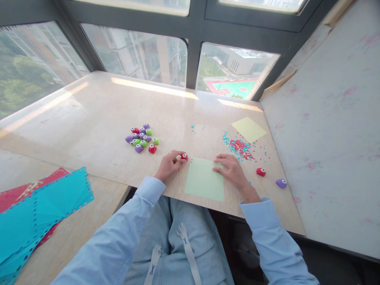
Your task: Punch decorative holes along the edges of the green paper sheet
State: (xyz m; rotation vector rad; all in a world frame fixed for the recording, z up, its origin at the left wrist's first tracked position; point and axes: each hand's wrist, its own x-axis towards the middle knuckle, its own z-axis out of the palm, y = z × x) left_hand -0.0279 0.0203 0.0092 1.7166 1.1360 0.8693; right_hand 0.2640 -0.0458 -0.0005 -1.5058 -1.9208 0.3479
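A pale green sheet of paper lies at the table's front edge, with a few small punched marks at its upper left corner. My left hand is closed on a small red craft punch, pinched between thumb and fingers just beside that corner. Whether the paper is inside the punch's slot I cannot tell. Over the right edge of the sheet lies my right hand, its thumb and fingers stretched apart and touching the paper from above.
Several purple, green and red punches cluster left of centre. Red and blue paper bits are scattered at right, near a yellow sheet. A red punch and a purple punch stand near the wall. Blue punched paper lies far left.
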